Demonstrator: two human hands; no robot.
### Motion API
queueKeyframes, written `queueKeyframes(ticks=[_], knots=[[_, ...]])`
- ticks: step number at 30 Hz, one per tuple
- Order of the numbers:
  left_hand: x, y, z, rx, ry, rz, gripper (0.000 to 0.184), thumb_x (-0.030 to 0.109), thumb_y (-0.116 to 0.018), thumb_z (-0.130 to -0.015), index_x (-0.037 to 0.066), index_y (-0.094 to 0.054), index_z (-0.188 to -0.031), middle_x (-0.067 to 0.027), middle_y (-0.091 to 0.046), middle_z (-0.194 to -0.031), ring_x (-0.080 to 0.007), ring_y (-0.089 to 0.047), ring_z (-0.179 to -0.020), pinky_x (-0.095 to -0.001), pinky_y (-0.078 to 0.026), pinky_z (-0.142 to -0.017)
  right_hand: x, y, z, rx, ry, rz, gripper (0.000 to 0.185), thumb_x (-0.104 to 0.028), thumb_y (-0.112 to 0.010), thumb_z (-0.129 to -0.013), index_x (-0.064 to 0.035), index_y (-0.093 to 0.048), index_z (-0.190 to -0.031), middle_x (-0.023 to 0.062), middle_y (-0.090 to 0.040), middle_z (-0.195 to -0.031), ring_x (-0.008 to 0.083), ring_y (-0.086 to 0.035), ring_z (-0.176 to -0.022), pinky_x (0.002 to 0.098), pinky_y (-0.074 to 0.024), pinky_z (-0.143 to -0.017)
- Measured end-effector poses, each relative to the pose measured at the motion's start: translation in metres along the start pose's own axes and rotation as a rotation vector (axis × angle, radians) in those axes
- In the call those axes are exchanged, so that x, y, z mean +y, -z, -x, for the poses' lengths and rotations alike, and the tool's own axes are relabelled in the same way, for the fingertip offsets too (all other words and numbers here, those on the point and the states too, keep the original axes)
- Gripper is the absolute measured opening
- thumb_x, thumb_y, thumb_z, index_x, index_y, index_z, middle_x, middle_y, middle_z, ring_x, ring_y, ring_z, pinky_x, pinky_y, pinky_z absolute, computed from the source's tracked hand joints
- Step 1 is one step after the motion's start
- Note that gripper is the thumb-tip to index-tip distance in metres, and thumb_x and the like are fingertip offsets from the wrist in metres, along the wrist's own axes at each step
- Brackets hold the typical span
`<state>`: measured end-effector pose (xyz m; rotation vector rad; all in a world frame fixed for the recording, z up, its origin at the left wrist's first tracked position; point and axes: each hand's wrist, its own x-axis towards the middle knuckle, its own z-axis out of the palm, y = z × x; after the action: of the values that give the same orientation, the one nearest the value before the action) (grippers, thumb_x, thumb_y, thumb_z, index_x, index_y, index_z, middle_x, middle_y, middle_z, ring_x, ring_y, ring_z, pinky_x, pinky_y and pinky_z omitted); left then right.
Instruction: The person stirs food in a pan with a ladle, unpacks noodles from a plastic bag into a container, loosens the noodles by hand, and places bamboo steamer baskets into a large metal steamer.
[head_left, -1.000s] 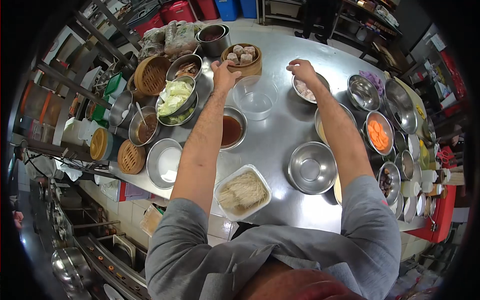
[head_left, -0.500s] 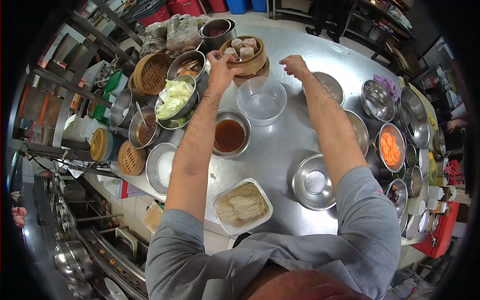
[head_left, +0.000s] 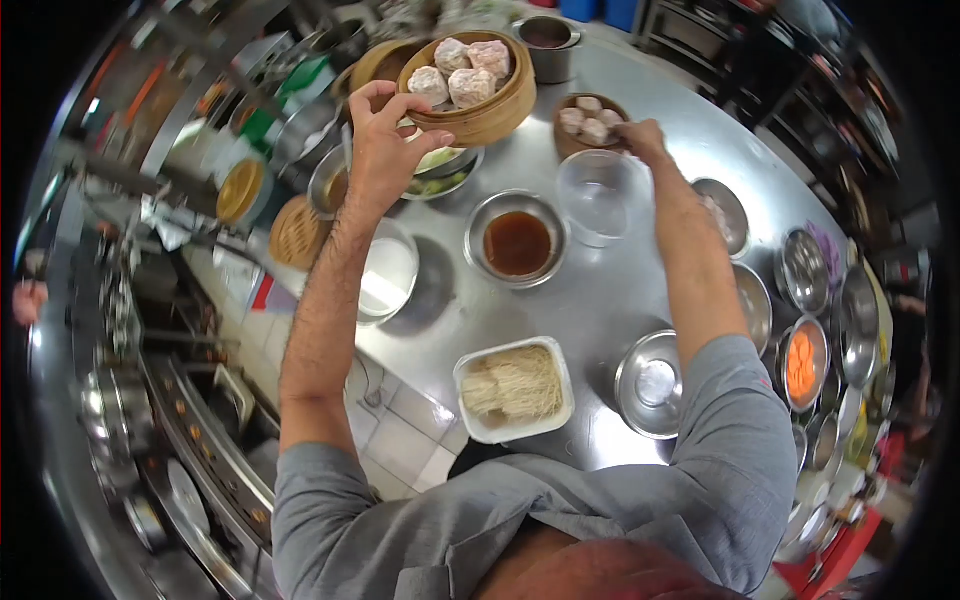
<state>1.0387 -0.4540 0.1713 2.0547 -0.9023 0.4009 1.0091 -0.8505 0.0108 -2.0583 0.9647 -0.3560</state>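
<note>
My left hand [head_left: 385, 145] grips the near-left rim of a bamboo steamer basket [head_left: 492, 118], raised over the bowls at the left. Several pale, pleated dumplings [head_left: 472, 87] sit inside it. At the back of the table, a second bamboo steamer basket [head_left: 571, 145] also has dumplings in it. My right hand [head_left: 644, 142] is closed at that basket's right rim, its fingertips partly hidden. Just in front of this basket stands a clear plastic tub [head_left: 598, 205], close to my right wrist.
A steel bowl of brown sauce [head_left: 517, 243] stands mid-table, with a white tub of dry noodles [head_left: 512, 390] nearer me. A steel bowl [head_left: 650, 385] lies under my right forearm. Sliced carrots [head_left: 800, 365] fill a bowl at the right. A woven bamboo lid [head_left: 297, 232] rests on the left edge.
My left hand has lifted the top steamer basket off the stack and carried it left and towards me, uncovering the lower one. My right hand has moved in to the lower basket's rim. The view has shifted.
</note>
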Motion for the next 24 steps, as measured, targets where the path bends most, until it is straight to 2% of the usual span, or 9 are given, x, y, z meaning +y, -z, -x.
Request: queueKeyframes(ticks=[1, 2, 4, 11, 12, 14, 15, 21, 24], knots=[[-0.004, 0.016, 0.012, -0.001, 0.015, 0.013, 0.036, 0.004, -0.079, -0.064, 0.006, -0.061, -0.095, -0.0088, -0.031, -0.120, -0.0182, -0.054, -0.097, -0.0279, -0.053, -0.080, -0.003, 0.004, -0.005, -0.030, -0.026, 0.166, 0.048, -0.034, -0.075, -0.059, 0.0051, -0.066, -0.087, 0.0163, -0.067, -0.084, 0.0230, -0.065, -0.070, 0.0311, -0.0519, -0.065], [-0.009, 0.035, 0.026, 0.005, 0.036, 0.021, 0.035, 0.004, -0.079, -0.064, 0.007, -0.061, -0.095, -0.0086, -0.030, -0.120, -0.0179, -0.053, -0.097, -0.0281, -0.053, -0.080, 0.026, 0.006, -0.031, -0.114, 0.210, 0.276, 0.041, -0.031, -0.073, -0.063, 0.0029, -0.066, -0.085, 0.0158, -0.067, -0.080, 0.0218, -0.065, -0.071, 0.0329, -0.0510, -0.065], [-0.015, 0.071, 0.054, 0.047, 0.079, 0.086, 0.034, 0.003, -0.079, -0.064, 0.006, -0.060, -0.093, -0.0089, -0.030, -0.121, -0.0169, -0.054, -0.096, -0.0285, -0.054, -0.080, 0.032, 0.018, -0.052, -0.107, 0.982, 0.854, 0.027, -0.026, -0.069, -0.072, -0.0030, -0.066, -0.086, 0.0119, -0.066, -0.073, 0.0200, -0.064, -0.071, 0.0341, -0.0497, -0.062], [-0.022, 0.226, 0.190, 0.279, 0.287, -0.244, 0.037, 0.005, -0.080, -0.064, 0.009, -0.060, -0.094, -0.0092, -0.032, -0.118, -0.0153, -0.051, -0.103, -0.0320, -0.053, -0.084, -0.017, 0.100, -0.112, -0.014, 1.400, 0.896, 0.025, -0.021, -0.071, -0.074, -0.0050, -0.065, -0.092, 0.0099, -0.066, -0.082, 0.0255, -0.062, -0.070, 0.0378, -0.0471, -0.060], [-0.025, 0.242, 0.207, 0.309, 0.313, -0.268, 0.037, 0.006, -0.080, -0.064, 0.009, -0.059, -0.095, -0.0091, -0.032, -0.118, -0.0156, -0.050, -0.105, -0.0328, -0.053, -0.085, -0.041, 0.099, -0.097, -0.199, 0.792, 0.285, 0.020, -0.017, -0.068, -0.077, -0.0030, -0.065, -0.091, 0.0081, -0.064, -0.076, 0.0222, -0.061, -0.067, 0.0331, -0.0468, -0.059], [-0.020, 0.285, 0.250, 0.377, 0.395, -0.283, 0.036, 0.007, -0.080, -0.064, 0.008, -0.059, -0.094, -0.0097, -0.031, -0.119, -0.0171, -0.051, -0.103, -0.0334, -0.053, -0.086, -0.069, 0.115, -0.081, -0.472, 0.260, -0.286, 0.019, -0.020, -0.062, -0.082, -0.0014, -0.063, -0.077, -0.0028, -0.048, -0.056, 0.0065, -0.045, -0.044, 0.0209, -0.0332, -0.040], [-0.024, 0.305, 0.272, 0.447, 0.483, -0.328, 0.036, 0.007, -0.079, -0.064, 0.007, -0.059, -0.093, -0.0099, -0.031, -0.119, -0.0179, -0.052, -0.102, -0.0333, -0.053, -0.085, -0.092, 0.110, -0.051, -0.334, 0.333, -0.205, 0.022, -0.024, -0.062, -0.082, -0.0059, -0.059, -0.069, -0.0048, -0.040, -0.048, 0.0032, -0.032, -0.035, 0.0209, -0.0215, -0.032], [-0.055, 0.432, 0.421, 0.676, 0.732, -0.632, 0.036, 0.011, -0.080, -0.063, 0.006, -0.059, -0.092, -0.0121, -0.033, -0.117, -0.0248, -0.049, -0.105, -0.0321, -0.052, -0.081, -0.198, 0.068, 0.061, -0.262, 0.313, 0.004, 0.025, -0.034, -0.063, -0.079, -0.0102, -0.056, -0.074, -0.0058, -0.039, -0.049, 0.0033, -0.035, -0.035, 0.0187, -0.0229, -0.030], [-0.084, 0.493, 0.499, 0.749, 0.797, -0.661, 0.036, 0.012, -0.080, -0.063, 0.006, -0.059, -0.091, -0.0110, -0.034, -0.116, -0.0245, -0.050, -0.103, -0.0332, -0.050, -0.083, -0.241, 0.026, 0.137, -0.506, 0.411, 0.025, 0.020, -0.030, -0.061, -0.080, -0.0101, -0.057, -0.080, -0.0074, -0.039, -0.050, 0.0023, -0.036, -0.036, 0.0173, -0.0247, -0.029]])
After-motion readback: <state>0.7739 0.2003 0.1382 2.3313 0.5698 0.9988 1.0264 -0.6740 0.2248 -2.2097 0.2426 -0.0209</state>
